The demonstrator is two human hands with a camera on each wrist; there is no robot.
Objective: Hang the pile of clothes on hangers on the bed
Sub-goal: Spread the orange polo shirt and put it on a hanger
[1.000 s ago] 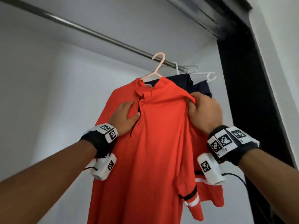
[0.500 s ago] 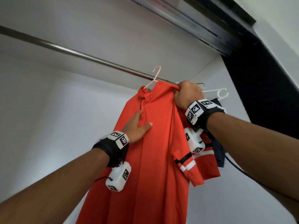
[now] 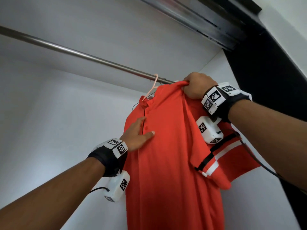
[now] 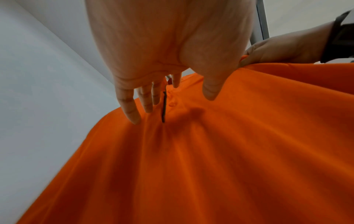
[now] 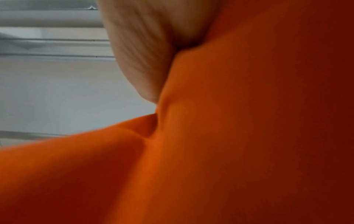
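An orange-red polo shirt (image 3: pixel 167 155) hangs on a pink hanger (image 3: pixel 153 87) whose hook sits at the metal closet rod (image 3: pixel 79 54); whether the hook is over the rod I cannot tell. My right hand (image 3: pixel 193 87) grips the shirt's shoulder, bunched, right up by the rod. My left hand (image 3: pixel 138 131) lies flat with straight fingers on the chest beside the dark-edged button placket (image 4: pixel 163 106). In the right wrist view only the orange fabric (image 5: pixel 229 136) and the heel of my hand show. A sleeve with black and white bands (image 3: pixel 214 156) hangs on the right.
White closet walls (image 3: pixel 49 113) run behind and to the left of the shirt. A dark door frame (image 3: pixel 265 67) stands on the right, with a sliding-door track (image 3: pixel 191 19) overhead. Bare rod stretches off to the left.
My right hand has lifted the shirt's shoulder from chest height up to the rod. The hanger hook has risen to the rod. My left hand slid lower on the chest and flattened.
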